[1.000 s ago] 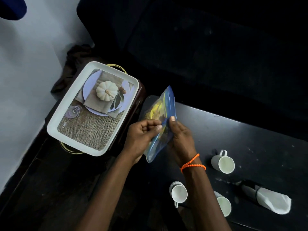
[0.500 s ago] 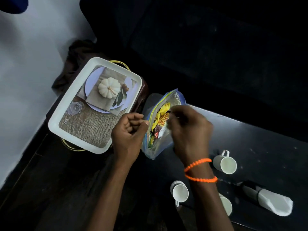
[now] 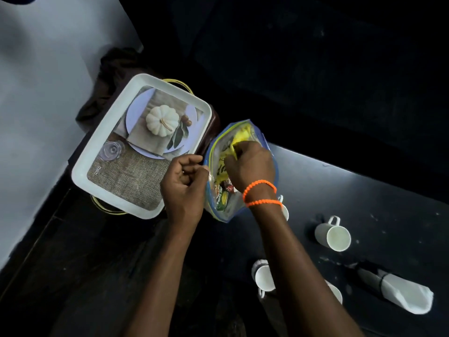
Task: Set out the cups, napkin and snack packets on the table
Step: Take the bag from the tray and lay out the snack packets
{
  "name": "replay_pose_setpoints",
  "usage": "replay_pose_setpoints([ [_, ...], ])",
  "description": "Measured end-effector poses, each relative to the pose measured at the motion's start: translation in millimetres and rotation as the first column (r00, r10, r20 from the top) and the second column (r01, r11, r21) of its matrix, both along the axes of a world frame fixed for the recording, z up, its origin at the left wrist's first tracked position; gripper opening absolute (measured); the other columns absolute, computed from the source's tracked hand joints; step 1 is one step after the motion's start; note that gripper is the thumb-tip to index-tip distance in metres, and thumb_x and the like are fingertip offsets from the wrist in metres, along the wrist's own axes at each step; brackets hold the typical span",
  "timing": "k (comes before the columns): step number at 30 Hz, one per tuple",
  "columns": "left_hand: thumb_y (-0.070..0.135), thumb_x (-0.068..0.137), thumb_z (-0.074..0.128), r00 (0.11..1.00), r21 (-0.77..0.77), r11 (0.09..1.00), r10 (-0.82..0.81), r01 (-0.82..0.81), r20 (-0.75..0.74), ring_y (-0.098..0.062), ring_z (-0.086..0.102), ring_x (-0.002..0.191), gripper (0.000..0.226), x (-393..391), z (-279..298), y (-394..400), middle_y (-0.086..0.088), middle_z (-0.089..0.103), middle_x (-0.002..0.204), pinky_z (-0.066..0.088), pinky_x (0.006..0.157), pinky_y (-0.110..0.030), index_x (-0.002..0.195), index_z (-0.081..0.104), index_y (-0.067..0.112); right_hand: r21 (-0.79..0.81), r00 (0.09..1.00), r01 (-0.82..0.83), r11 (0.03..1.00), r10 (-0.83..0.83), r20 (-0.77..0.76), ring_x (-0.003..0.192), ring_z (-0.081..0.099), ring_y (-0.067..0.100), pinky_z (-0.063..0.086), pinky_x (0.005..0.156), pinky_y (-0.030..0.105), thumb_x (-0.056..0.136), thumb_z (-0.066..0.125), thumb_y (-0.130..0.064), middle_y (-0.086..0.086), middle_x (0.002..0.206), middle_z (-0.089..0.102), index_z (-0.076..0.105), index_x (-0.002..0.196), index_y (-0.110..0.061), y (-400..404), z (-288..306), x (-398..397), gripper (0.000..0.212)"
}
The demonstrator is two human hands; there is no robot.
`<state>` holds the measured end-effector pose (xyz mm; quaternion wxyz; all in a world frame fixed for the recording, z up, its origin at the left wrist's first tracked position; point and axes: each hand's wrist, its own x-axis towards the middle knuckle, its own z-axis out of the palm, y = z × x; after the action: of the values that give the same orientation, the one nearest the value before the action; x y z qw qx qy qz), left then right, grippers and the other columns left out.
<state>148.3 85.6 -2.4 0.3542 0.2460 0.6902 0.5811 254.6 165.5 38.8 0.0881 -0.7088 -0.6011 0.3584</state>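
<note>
The clear zip bag (image 3: 239, 171) with the blue edge stands open at the far left end of the black table (image 3: 364, 203), just right of the white tray (image 3: 102, 152). Snack packets (image 3: 222, 190) fill it, yellow, green and red ones showing through the plastic. The table runs off to the right against a dark background, with a pale wall (image 3: 43, 93) on the left and dark flooring near you.

The tray sits on a brown stand beside the table; its base carries a printed picture of a white pumpkin on a plate over burlap.

On the table, one white cup (image 3: 332, 235) lies right of the bag, two more (image 3: 264, 276) (image 3: 336, 294) lie nearer you either side of your right forearm, and a fourth peeks out behind your wrist. The rolled white napkin (image 3: 403, 291) lies at the near right.

Your left hand (image 3: 185, 188) pinches the bag's left lip, fingers curled tight on the plastic. Your right hand (image 3: 250, 166), orange beads at the wrist, reaches into the mouth, fingers closed on a yellow packet (image 3: 243, 137).
</note>
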Motion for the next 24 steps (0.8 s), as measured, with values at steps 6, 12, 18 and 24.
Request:
replay_pose_setpoints([
  [6, -0.004, 0.089, 0.066, 0.998, -0.015, 0.999, 0.042, -0.043, -0.036, 0.001, 0.059, 0.066, 0.023, -8.6, 1.1, 2.8, 0.003, 0.064, 0.080, 0.051, 0.065, -0.017, 0.103, 0.067, 0.014, 0.296, 0.920, 0.099, 0.950, 0.026, -0.391, 0.071, 0.074, 0.024, 0.060, 0.065, 0.040, 0.092, 0.075, -0.027, 0.012, 0.083, 0.078, 0.074, 0.088, -0.011, -25.3, 103.2, 76.2, 0.017],
  [12, 0.000, 0.084, 0.066, 0.998, 0.011, 0.999, 0.046, -0.046, -0.043, -0.001, 0.058, 0.066, 0.029, -11.6, 4.5, 6.3, 0.005, 0.061, 0.077, 0.052, 0.066, -0.017, 0.097, 0.067, 0.026, 0.037, 0.685, 0.533, 0.846, -0.405, -0.606, 0.082, 0.077, 0.017, 0.064, 0.071, 0.031, 0.097, 0.069, -0.006, 0.003, 0.094, 0.082, 0.076, 0.100, -0.014, 6.9, 47.1, 138.5, 0.012],
  [18, 0.013, 0.079, 0.062, 0.999, 0.026, 0.999, -0.037, 0.038, -0.035, -0.009, 0.055, 0.065, 0.025, -6.7, -1.7, 3.2, 0.009, 0.059, 0.074, 0.051, 0.063, -0.021, 0.102, 0.068, 0.020, -0.232, 0.843, 0.436, 0.869, -0.485, -0.232, 0.110, 0.071, 0.038, 0.054, 0.102, 0.059, 0.094, 0.070, -0.005, 0.022, 0.112, 0.075, 0.073, 0.119, 0.001, 32.5, -89.7, 126.2, 0.026],
  [24, 0.016, 0.079, 0.063, 0.996, 0.052, 0.995, -0.083, 0.081, 0.041, -0.006, 0.058, 0.064, 0.028, -0.6, -7.1, 1.1, 0.013, 0.062, 0.072, 0.051, 0.060, -0.021, 0.100, 0.070, 0.032, -0.046, 0.831, 0.550, 0.834, -0.552, -0.067, 0.112, 0.070, 0.029, 0.049, 0.095, 0.025, 0.093, 0.070, -0.016, 0.012, 0.120, 0.076, 0.071, 0.127, -0.011, 19.0, -75.8, 102.5, 0.035],
])
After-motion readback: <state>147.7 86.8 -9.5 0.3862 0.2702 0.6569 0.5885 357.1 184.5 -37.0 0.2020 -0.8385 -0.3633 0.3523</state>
